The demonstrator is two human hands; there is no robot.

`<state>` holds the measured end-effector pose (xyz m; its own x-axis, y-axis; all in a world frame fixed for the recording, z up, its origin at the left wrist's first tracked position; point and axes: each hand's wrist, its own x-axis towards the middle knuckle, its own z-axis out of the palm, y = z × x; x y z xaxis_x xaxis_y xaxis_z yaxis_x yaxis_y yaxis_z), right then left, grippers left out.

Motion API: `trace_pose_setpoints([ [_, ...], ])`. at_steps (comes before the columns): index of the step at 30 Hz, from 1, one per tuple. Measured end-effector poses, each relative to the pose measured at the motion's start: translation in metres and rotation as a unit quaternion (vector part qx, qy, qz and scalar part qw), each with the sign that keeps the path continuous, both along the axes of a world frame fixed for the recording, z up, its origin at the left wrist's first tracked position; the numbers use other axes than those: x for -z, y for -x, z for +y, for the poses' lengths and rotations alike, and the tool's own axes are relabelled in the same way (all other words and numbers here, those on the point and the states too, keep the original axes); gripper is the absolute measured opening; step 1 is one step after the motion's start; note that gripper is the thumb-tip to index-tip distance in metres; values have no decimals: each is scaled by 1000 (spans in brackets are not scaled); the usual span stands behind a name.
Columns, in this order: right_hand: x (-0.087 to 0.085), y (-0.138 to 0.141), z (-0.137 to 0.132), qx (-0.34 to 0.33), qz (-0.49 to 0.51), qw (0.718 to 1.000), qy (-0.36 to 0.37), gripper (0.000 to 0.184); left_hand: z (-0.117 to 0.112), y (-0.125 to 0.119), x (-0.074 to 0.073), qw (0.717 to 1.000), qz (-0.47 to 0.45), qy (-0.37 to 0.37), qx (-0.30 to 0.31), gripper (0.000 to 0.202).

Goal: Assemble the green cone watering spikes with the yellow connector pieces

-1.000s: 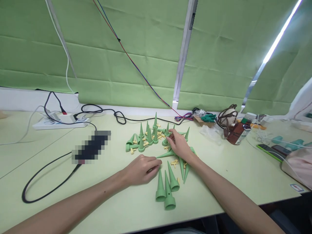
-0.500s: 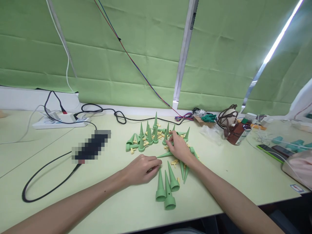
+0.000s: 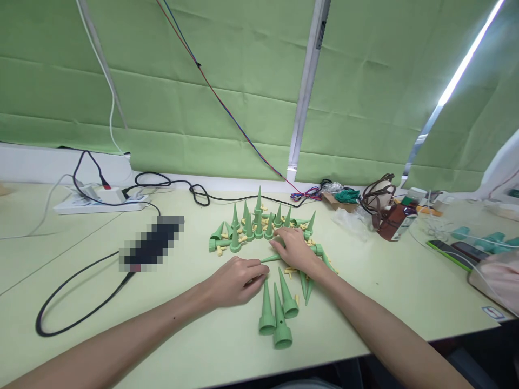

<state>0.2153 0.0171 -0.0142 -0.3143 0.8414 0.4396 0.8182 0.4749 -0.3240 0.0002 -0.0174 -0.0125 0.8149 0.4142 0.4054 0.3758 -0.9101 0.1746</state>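
Resting on the table, my left hand [image 3: 239, 278] has loosely bent fingers, the thumb a little apart, and nothing visible in it. Its fingertips are beside the tips of green plastic cone spikes; three of these spikes [image 3: 266, 313] lie just in front. My right hand [image 3: 295, 247] hovers over the pile with curved fingers and the thumb apart, seemingly empty. Just left of its fingertips stands an upright green spike [image 3: 268, 228]. Several more upright spikes [image 3: 235, 240] stand in a group behind. Small yellow valve pieces [image 3: 220, 250] lie among them. Part of a lying spike [image 3: 271, 259] is hidden under my right hand.
At the left, a pixelated dark device [image 3: 154, 243] lies with a looped black cable [image 3: 44, 324] near a white power strip [image 3: 101, 204]. To the right are a clear plastic bag [image 3: 351, 222], a brown bottle [image 3: 397, 220] and a phone [image 3: 450, 254]. Green sheeting [image 3: 227, 124] covers the back.
My right hand has drawn back slightly toward me. A green spike now stands upright left of its fingers, and spikes behind it show more fully. My left hand has not moved.
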Motion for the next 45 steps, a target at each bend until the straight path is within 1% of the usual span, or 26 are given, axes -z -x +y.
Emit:
trace_pose_setpoints([
  [3,-2,-2,0,-4,2,1000,5,24,0,0,0,1000,-1,0,0,21],
  [6,-7,-5,-1,-4,10,1000,-2,28,0,0,1,1000,-3,2,0,21],
  [10,-18,-10,-2,16,30,999,-22,19,1,1,2,1000,-3,4,-4,21],
  [11,-21,-10,-3,9,30,999,-23,18,1,1,2,1000,-2,5,-4,21],
  [12,-23,-10,-5,-9,26,999,-20,15,1,1,2,1000,-2,5,-5,21],
  [15,-27,-9,-12,-92,-5,996,-7,8,1,1,3,1000,-4,1,-6,21],
  [17,-28,-6,-17,-131,-28,991,-4,3,1,2,4,1000,-4,-4,-6,21],
  [19,-28,-4,-22,-157,-45,987,6,6,1,2,4,1000,-2,-10,-5,21],
  [22,-27,-2,-25,-179,-64,981,30,12,1,2,4,1000,1,-19,-6,20],
  [25,-25,-2,-24,-186,-77,978,45,9,1,1,3,1000,-2,-20,-4,20],
  [29,-22,0,-23,-191,-80,977,52,6,0,1,1,1000,-1,-18,-3,21],
  [37,-16,2,-21,-199,-82,975,52,10,1,2,3,1000,7,-21,-7,21],
  [45,-13,5,-21,-184,-101,977,34,11,1,1,1,1000,13,-24,-13,21],
])
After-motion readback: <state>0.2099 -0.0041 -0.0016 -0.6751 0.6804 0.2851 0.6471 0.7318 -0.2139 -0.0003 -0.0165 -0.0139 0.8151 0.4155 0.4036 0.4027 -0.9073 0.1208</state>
